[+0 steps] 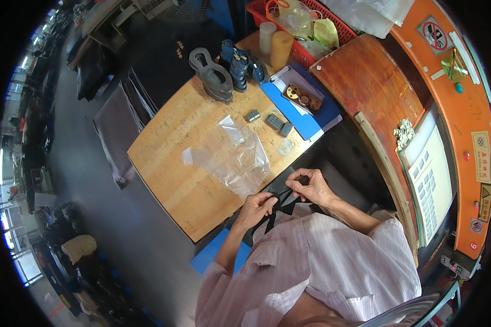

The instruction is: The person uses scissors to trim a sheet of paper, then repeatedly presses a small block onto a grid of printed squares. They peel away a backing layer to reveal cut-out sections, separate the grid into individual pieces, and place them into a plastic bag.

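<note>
My left hand (258,209) and my right hand (311,188) are close together in front of my body, just off the near edge of the wooden table (169,180). Between them runs a thin black strip (281,194), pinched at its left part by my left fingers and at its right part by my right fingers. More black material hangs below my left hand, partly hidden by it. A clear plastic bag (240,158) lies crumpled on the tabletop beyond my left hand. Small dark grey blocks (275,121) sit farther off, beside a little clear packet (285,147).
Grey ring-shaped forms (210,76) and dark blue rolls (237,68) stand at the far edge. A blue folder (305,122), a red basket (343,27) and a yellowish jar (281,49) are behind. At right are an open booklet (428,185) and a curved orange panel (447,52).
</note>
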Available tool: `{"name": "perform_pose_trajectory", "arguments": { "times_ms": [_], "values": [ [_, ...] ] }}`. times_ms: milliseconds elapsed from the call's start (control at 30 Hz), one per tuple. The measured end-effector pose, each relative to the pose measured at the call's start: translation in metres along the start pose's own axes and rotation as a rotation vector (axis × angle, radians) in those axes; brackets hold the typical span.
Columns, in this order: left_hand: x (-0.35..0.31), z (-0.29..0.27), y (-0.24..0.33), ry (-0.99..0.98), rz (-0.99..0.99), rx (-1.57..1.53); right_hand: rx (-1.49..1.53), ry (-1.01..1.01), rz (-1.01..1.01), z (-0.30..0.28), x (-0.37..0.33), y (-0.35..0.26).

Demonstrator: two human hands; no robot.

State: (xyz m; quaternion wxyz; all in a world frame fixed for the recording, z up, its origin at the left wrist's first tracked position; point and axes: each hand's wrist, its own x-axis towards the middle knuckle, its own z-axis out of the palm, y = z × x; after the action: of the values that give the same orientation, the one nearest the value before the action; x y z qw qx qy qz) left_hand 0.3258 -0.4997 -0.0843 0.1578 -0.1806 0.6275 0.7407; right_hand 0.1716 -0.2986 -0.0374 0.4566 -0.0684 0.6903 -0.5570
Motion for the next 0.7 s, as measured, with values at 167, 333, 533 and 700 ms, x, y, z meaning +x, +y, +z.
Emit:
{"name": "perform_pose_trajectory", "arguments": {
  "times_ms": [167, 333, 533, 700],
  "values": [
    [-0.007, 0.008, 0.022, 0.024, 0.437, 0.652, 0.055, -0.161, 0.188, 0.003, 0.001, -0.009],
    [-0.017, 0.015, 0.038, -0.099, 0.200, 0.337, -0.125, -0.295, 0.169, 0.000, -0.001, -0.030],
    [-0.045, -0.020, 0.023, -0.195, -0.017, -0.051, -0.159, 0.005, -0.042, -0.047, 0.011, -0.080],
    [-0.035, -0.062, -0.035, 0.503, -0.010, 0.165, -0.021, 0.095, -0.125, -0.052, 0.070, -0.063]
  ]
}}
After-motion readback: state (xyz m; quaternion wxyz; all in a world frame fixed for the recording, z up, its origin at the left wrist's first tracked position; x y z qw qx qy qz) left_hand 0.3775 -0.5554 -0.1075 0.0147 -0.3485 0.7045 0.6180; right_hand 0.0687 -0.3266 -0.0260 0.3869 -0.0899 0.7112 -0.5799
